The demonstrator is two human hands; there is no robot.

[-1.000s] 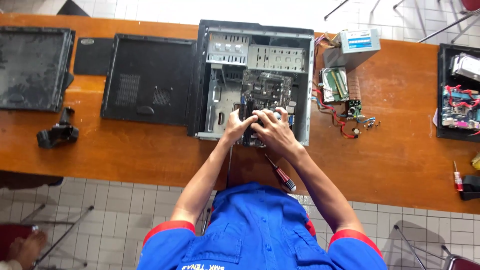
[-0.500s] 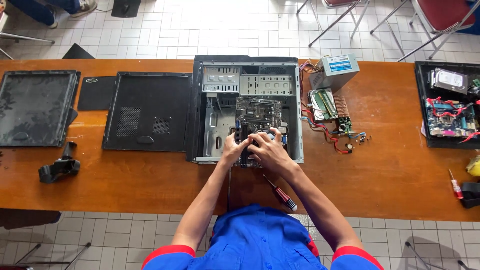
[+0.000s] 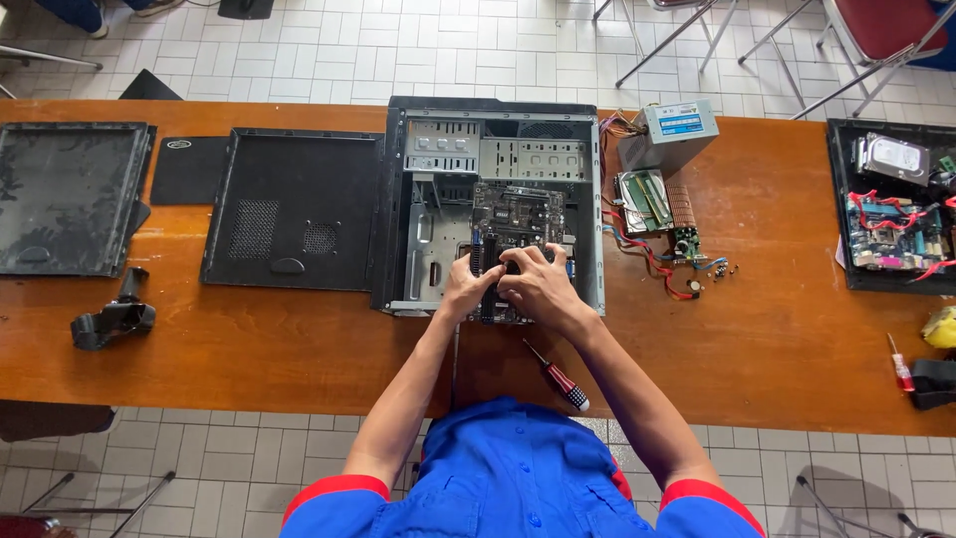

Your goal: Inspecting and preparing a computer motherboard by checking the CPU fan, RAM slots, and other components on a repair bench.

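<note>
Little shifted since before: left hand (image 3: 468, 289) and right hand (image 3: 538, 287) still press together on the motherboard (image 3: 516, 221) directly beneath, inside the open case (image 3: 423, 199); grip closure unclear.

An open case (image 3: 438, 209) lies mid-counter (image 3: 777, 329), a motherboard (image 3: 518, 214) inside it. Both hands, the left (image 3: 468, 289) and the right (image 3: 538, 284), rest on the board's near edge. Two panels (image 3: 289, 209) (image 3: 70, 194) lie left of the case, a fan (image 3: 110, 321) before the farther one. A power supply (image 3: 669, 134) and loose parts (image 3: 662, 214) lie right of the case. A screwdriver (image 3: 558, 377) lies before it. A second case (image 3: 891, 214) lies at the far right.
</note>
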